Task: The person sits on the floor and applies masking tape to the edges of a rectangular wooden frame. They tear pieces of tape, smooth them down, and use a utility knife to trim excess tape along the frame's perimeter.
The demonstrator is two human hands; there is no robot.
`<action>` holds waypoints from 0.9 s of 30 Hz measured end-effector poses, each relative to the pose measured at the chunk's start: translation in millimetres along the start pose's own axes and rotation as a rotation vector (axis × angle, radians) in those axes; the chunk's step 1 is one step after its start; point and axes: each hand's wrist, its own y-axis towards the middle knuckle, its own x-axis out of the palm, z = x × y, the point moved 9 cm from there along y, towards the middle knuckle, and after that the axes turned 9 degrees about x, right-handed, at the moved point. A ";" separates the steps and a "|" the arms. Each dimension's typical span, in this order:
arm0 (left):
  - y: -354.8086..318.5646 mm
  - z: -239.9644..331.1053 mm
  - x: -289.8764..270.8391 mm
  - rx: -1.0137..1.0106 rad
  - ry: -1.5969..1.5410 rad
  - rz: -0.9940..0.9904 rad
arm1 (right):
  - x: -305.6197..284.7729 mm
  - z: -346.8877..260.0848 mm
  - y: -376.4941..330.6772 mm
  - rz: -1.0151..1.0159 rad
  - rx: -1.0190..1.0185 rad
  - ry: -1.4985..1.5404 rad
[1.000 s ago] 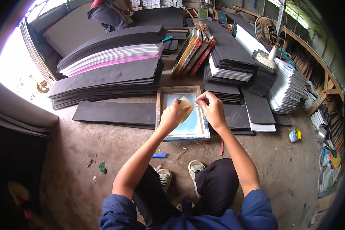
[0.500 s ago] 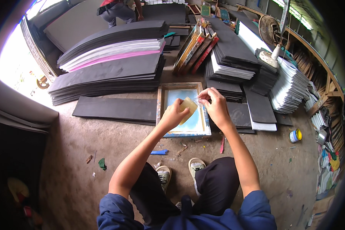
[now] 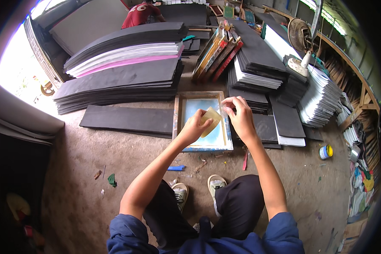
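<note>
Above the wooden screen frame (image 3: 202, 120) on the floor, the left hand (image 3: 194, 127) grips a yellowish tape roll (image 3: 210, 120); the right hand (image 3: 240, 115) pinches its free end. The tape appears light, thin and sticky; it is best held by its edges.

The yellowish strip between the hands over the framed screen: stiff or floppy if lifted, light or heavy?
The yellowish strip looks thin and translucent, pinched by the left hand and right hand, so probably light and floppy. It seems apt to curl or stick, perhaps tape.
</note>
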 end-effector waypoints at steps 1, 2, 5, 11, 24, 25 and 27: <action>-1.9 4.1 2.1 0.006 -0.054 -0.040 | -0.2 -0.2 0.4 0.003 0.011 0.014; -2.8 1.6 4.0 0.015 -0.103 -0.055 | 0.1 1.1 1.2 0.012 0.025 -0.011; -3.4 -7.6 7.1 0.007 -0.193 -0.088 | -7.3 -14.9 -1.0 0.092 -0.122 -0.197; -1.4 -26.7 2.6 -0.102 -0.163 -0.069 | -3.4 -5.8 -3.5 -0.004 -0.106 -0.210; 3.3 -40.5 -28.3 -0.205 0.073 0.190 | 31.1 5.2 -19.6 -0.349 0.085 -0.247; 3.9 -44.4 -34.2 -0.219 0.120 0.221 | 28.3 3.6 -19.0 -0.325 0.092 -0.229; 1.1 -77.4 -60.1 -0.317 0.201 0.329 | 23.0 -4.0 -16.0 -0.283 0.092 -0.186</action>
